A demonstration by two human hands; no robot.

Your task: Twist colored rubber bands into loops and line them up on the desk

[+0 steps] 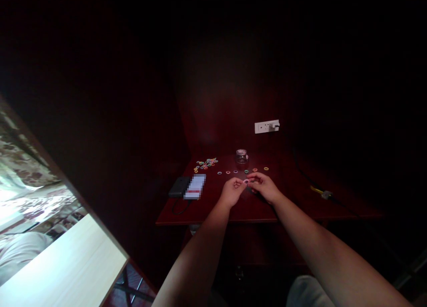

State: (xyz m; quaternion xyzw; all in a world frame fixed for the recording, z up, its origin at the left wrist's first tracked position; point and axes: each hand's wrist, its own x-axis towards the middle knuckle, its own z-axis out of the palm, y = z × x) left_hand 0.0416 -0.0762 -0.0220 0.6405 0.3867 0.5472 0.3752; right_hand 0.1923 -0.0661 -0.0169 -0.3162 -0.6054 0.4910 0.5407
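Note:
My left hand and my right hand meet above the front half of the dark red table. Their fingertips pinch a small pink hair tie between them, one hand on each side of it. Just beyond my hands runs a spaced row of small coloured hair ties, among them a green one, an orange-red one and a yellow one. Behind the row stands a small clear jar with a lid. A loose pile of hair ties lies to the left of it.
Left of my hands lie a phone with a blurred screen and a black box-like device, with a cable by them. A wall socket holds a plug. A yellow-ended cable lies at right. A pale wooden surface is at lower left.

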